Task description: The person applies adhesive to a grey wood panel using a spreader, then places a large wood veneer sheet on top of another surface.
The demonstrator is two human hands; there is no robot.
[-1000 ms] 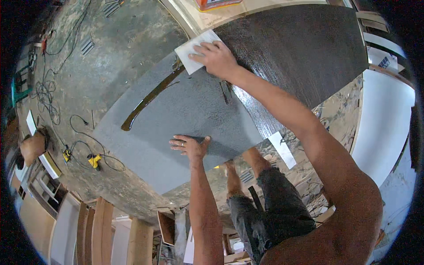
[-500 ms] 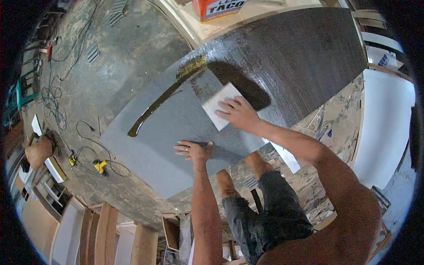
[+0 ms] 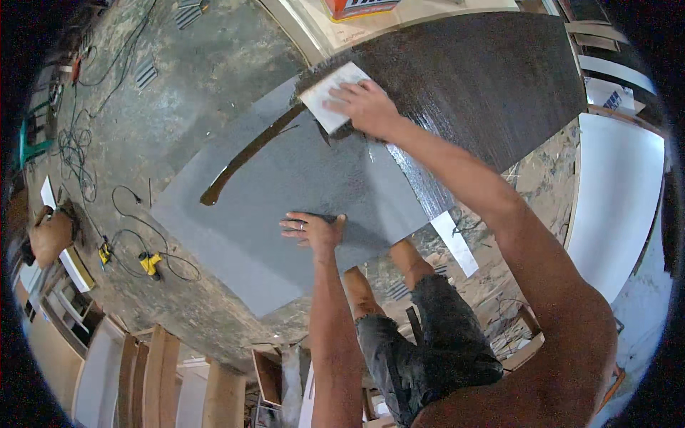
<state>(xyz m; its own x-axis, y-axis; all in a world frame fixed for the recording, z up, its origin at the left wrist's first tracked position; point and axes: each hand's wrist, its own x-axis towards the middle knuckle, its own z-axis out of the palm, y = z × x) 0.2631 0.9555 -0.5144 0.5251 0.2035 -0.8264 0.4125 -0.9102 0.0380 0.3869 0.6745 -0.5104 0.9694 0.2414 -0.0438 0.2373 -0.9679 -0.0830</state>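
A large grey panel (image 3: 250, 264) lies in front of me, its far right part coated with a wet, dark brown film (image 3: 485, 85). My right hand (image 3: 367, 108) grips a white, flat, rectangular spreader (image 3: 330, 96) from its right side. The spreader rests on the panel near the far edge, covering the upper end of a thick streak of brown liquid (image 3: 250, 153). That streak curves down toward the left over bare grey. Below, my left hand (image 3: 314, 230) lies on the uncoated grey, fingers spread, wearing a ring and holding nothing.
An orange-red can (image 3: 360, 8) stands on a pale wooden board beyond the panel. Yellow power tools (image 3: 150, 264) and loose cables (image 3: 78, 153) lie on the concrete floor at left. Another person (image 3: 50, 239) is at the far left. A white panel (image 3: 617, 200) stands at right.
My right hand has swept the spreader up and left, onto the streak's far end. The dark puddle right of it is now spread thin. My left hand stays on the panel.
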